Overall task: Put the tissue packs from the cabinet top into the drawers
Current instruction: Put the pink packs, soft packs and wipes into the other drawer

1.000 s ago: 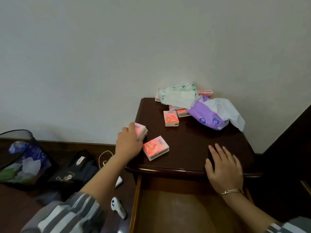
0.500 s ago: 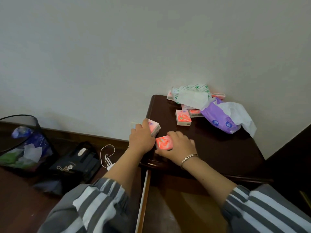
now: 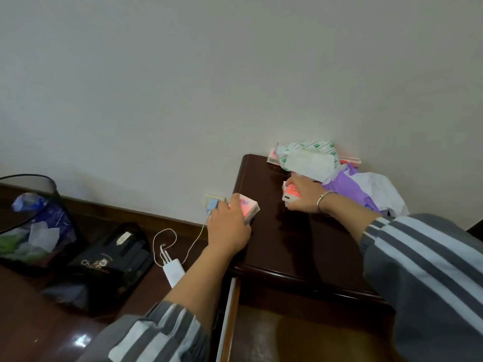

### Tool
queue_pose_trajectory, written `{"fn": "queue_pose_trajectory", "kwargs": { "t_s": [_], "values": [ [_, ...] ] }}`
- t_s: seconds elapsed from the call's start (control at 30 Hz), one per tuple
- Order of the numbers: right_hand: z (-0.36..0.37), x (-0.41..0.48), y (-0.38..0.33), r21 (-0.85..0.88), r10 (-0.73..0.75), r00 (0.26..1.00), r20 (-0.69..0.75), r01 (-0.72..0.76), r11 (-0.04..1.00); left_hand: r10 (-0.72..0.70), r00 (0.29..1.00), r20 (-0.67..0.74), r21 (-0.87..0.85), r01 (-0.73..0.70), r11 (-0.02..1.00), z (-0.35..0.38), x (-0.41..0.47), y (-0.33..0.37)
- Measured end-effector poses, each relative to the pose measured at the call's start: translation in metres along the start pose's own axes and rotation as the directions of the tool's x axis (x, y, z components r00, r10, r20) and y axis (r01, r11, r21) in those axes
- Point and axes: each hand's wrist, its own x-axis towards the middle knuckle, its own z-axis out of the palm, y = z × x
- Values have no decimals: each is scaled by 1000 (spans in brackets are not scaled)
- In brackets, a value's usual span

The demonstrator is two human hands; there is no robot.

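Note:
My left hand [image 3: 228, 229] is shut on a pink tissue pack [image 3: 248, 206] at the left edge of the dark brown cabinet top [image 3: 282, 246]. My right hand [image 3: 304, 197] reaches farther back and is closed on another pink tissue pack [image 3: 290, 194], beside the pile by the wall. That pile holds a green-and-white tissue pack [image 3: 308, 156], a purple pack [image 3: 347, 182] with loose white tissue [image 3: 379, 190], and pink packs [image 3: 271, 155] tucked behind. The open drawer [image 3: 287, 338] shows below the cabinet's front edge; its inside looks bare where visible.
On the floor to the left stand a mesh waste bin [image 3: 28, 218] with rubbish and a black bag [image 3: 109, 257]. A white power bank [image 3: 173, 270] lies on a cable running to a plug [image 3: 213, 203] in the wall socket beside the cabinet.
My right hand left the front edge, passed the pink pack beside my left hand, and now grips a pack near the pile. That front pack is gone from its spot. My left hand stayed.

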Motion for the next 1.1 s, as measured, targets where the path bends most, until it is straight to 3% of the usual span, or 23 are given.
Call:
{"fn": "queue_pose_trajectory", "kwargs": {
  "t_s": [0.13,0.33,0.5,0.63,0.77,0.93,1.1],
  "values": [
    [11,-11,4,24,-79,997,-11,80,997,-15,1000,10,-22,15,1000,0,0,0],
    [12,-55,13,92,-200,971,133,188,978,-2,1000,-4,-38,2,999,-2,-2,0],
    [-8,-54,8,86,-243,970,1,242,966,3,1000,-17,-38,-4,999,-2,-2,0],
    [-6,-36,-3,-55,-332,910,246,355,933,5,1000,-19,-48,-6,999,0,-3,0],
    [-3,-26,1,-166,-228,875,428,324,932,1,1000,-23,-63,-2,998,4,2,-1],
    [19,-30,-2,-282,-227,941,251,296,913,12,999,-37,-48,-13,999,9,7,-5],
    [34,-64,-8,-85,-20,998,54,24,996,22,998,-56,-8,-23,1000,1,0,-2]
  ]
}}
